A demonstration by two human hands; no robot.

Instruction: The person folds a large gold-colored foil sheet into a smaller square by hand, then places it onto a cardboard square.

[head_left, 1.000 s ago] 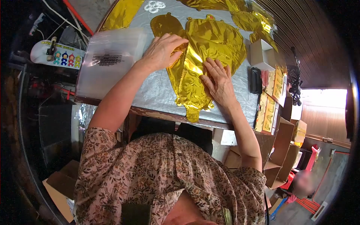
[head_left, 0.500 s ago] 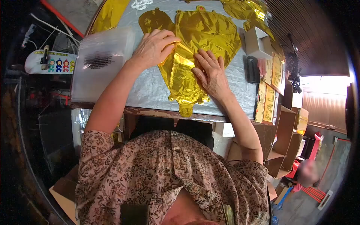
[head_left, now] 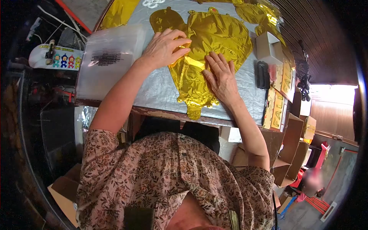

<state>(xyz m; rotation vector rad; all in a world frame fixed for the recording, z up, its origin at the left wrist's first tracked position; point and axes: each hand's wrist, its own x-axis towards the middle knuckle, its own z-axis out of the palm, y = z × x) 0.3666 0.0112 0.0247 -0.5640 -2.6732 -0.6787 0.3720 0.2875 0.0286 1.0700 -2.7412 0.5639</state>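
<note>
I see the gold foil spread under both hands. Left hand: curled, a fold of foil between thumb and fingers. Right hand: open, palm down on the foil, whose narrow end points toward the wearer, between the forearms. White box, open, right of the right hand; black tray just beside it. Clear bags left of the left hand, black print too small to read. Farther right, yellow box: I read "FALL".
</note>
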